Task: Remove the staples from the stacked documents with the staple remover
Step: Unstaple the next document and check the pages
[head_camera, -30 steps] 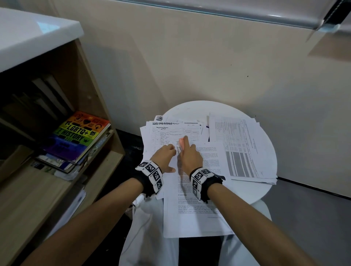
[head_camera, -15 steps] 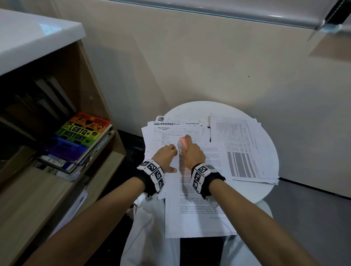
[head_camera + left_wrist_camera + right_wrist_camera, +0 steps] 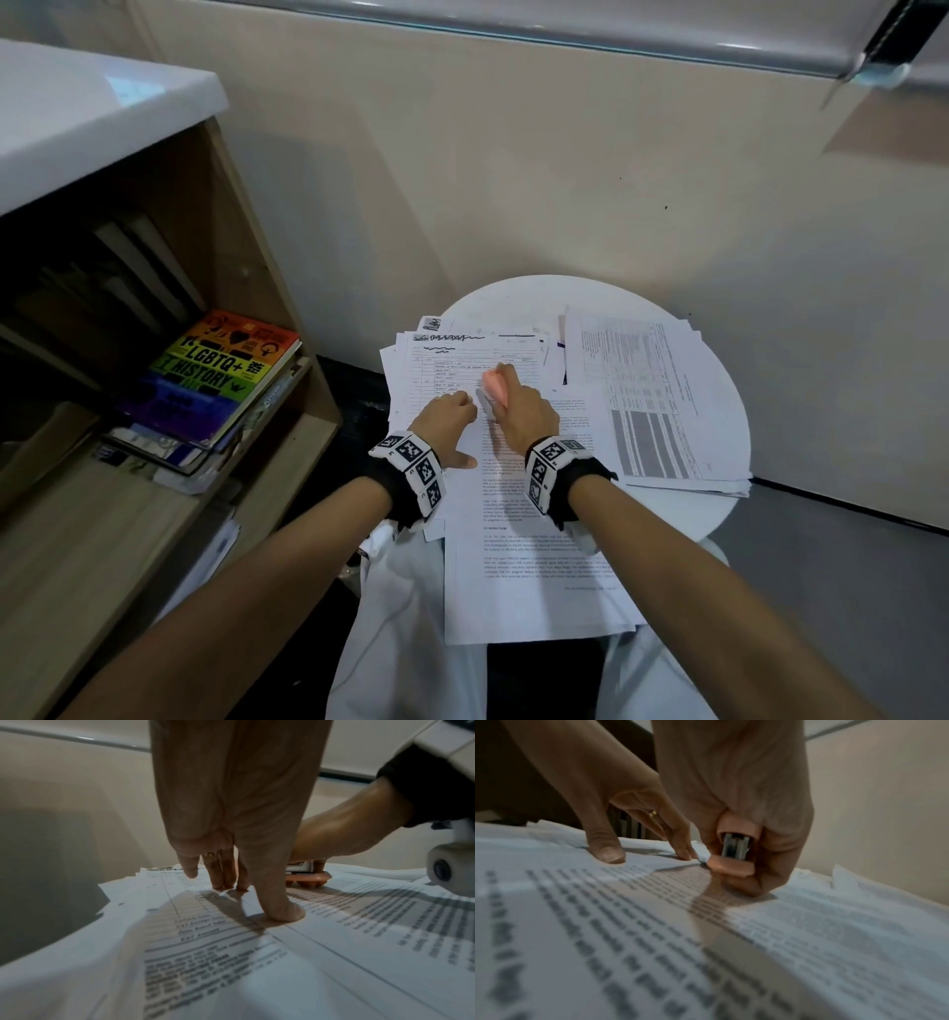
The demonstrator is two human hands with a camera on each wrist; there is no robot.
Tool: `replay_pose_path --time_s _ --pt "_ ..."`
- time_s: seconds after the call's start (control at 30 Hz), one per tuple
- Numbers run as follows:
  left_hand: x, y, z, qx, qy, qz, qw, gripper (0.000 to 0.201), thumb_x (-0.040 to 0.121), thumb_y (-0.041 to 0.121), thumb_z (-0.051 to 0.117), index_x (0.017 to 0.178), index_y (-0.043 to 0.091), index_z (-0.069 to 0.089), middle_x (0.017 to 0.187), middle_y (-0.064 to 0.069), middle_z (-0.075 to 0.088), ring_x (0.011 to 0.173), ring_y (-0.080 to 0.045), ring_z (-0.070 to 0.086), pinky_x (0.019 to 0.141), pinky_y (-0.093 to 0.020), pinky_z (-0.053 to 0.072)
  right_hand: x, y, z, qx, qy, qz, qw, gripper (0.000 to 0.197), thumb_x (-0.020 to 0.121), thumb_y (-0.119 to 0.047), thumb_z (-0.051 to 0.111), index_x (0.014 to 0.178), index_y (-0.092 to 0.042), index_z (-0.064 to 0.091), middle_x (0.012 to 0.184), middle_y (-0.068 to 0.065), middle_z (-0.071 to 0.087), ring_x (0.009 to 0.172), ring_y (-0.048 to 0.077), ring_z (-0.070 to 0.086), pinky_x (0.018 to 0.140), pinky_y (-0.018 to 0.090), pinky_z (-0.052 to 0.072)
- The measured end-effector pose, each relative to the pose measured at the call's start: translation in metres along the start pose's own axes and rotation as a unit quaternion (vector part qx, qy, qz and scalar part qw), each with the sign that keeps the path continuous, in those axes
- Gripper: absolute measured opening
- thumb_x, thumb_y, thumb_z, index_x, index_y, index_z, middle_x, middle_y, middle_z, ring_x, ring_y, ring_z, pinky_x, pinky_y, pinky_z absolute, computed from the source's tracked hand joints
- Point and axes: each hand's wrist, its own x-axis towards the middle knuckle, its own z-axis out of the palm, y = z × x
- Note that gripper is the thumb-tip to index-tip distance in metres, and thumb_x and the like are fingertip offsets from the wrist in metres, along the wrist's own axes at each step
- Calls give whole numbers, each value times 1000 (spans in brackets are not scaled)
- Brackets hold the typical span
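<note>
Right hand (image 3: 529,416) grips pink staple remover (image 3: 734,850); left hand (image 3: 447,421) (fingers straight) presses printed document (image 3: 534,565) beside "LGBTQ+ HISTORY" book (image 3: 215,375).

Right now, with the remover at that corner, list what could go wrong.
1. The staple remover bites at the page corner beside the left hand fingertips; a slip could nip them.
2. A hard pull might tear the top document.
3. That document overhangs the table edge, so it could slide off.
</note>
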Motion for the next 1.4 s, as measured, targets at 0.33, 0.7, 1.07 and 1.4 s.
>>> replay_pose_path --time_s 0.33,0.7,1.07,1.4 --pt "2 3 1 61 -21 6 998 76 77 41 72 140 17 39 131 -10 42 118 -29 45 101 -35 33 2 1 -13 68 -24 30 997 39 97 -26 47 133 -18 35 112 18 60 97 37 60 77 40 47" --pt "22 59 3 10 -16 -43 999 71 90 47 53 135 -6 37 145 -17 26 134 -32 29 115 -38 26 -33 96 -50 170 27 121 978 40 96 -24 52 132 -22 35 102 12 63 83 28 61 70 36 50" --pt "40 88 12 9 -82 26 996 81 88 28 63 151 13 14 160 1 6 147 -27 6 115 -45 28 -32 93 -49 105 13 92 990 39 93 -22 53 130 -23 39 103 13 64 81 32 64 66 37 53" --pt "44 85 9 25 -66 47 996 73 83 29 69 145 17 31 158 -1 16 144 -27 16 111 -47 32 -28 83 -38 63 39 95 993 37 97 -14 46 133 -13 36 106 19 61 89 35 61 64 33 41"
